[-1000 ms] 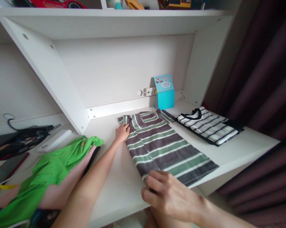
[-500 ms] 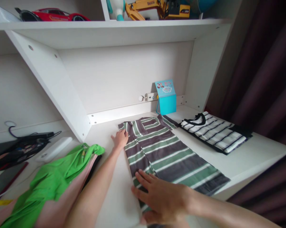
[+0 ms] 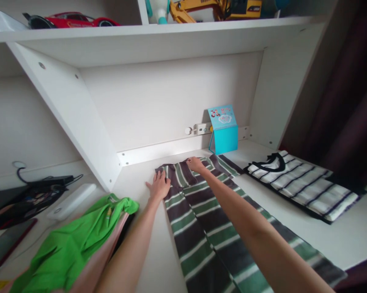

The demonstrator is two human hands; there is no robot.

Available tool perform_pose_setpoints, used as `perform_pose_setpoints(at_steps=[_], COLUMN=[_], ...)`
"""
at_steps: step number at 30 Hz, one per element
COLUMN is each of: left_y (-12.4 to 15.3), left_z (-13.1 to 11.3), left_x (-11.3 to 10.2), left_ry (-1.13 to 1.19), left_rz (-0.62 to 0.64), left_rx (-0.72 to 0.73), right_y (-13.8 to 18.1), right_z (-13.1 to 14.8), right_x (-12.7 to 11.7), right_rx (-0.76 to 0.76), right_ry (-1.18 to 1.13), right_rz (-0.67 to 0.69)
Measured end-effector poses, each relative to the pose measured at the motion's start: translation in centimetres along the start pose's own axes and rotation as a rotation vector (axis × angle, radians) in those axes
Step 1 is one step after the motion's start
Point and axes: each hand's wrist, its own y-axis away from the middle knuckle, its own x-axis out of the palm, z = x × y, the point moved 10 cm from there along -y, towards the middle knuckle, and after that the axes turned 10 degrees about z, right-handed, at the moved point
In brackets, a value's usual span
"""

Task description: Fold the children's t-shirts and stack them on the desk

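A green, dark grey and white striped shirt [image 3: 207, 211] lies spread on the desk in front of me. My left hand [image 3: 159, 186] rests on its far left corner, fingers apart and lying flat, partly on the shirt and partly on the desk. At the shirt's far edge, by the collar, my right hand [image 3: 196, 163] is closed in a pinch on the cloth. My right forearm crosses over the shirt and hides part of it. A short striped sleeve sticks out at the far right.
A folded black-and-white striped shirt [image 3: 305, 183] lies to the right. Green clothing [image 3: 76, 236] is heaped at left over pink cloth. A blue desk calendar [image 3: 226, 140] stands at the back near a socket strip [image 3: 203, 129]. Toy vehicles sit on the shelf [image 3: 171, 28] above.
My right hand has moved from flat on the shirt's near left side to its far edge and closed there. My left hand stays at the far left corner. The view has shifted slightly.
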Motion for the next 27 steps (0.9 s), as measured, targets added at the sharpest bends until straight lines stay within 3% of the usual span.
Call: perform_pose_setpoints(at_steps=[7,20,23,27], left_y=[0.1,0.4,0.6,1.1], left_z=[0.0,-0.1,-0.2,-0.9], left_x=[0.3,0.3,0.1,-1.2], left_ry=[-0.039,-0.030,-0.023,0.011], left_rz=[0.025,0.060,0.060,-0.045], left_rx=[-0.039,-0.071,-0.071,0.006], right_y=[-2.9,-2.7,-2.3,-1.6], right_z=[-1.4,-2.7,-2.3,0.5], right_x=[2.4,2.0,1.5,2.2], right_rx=[0.107,0.201,0.166,-0.042], right_ry=[-0.044,-0.058,-0.023,0.067], right_rz=[-0.108,-0.203,-0.216,-0.191])
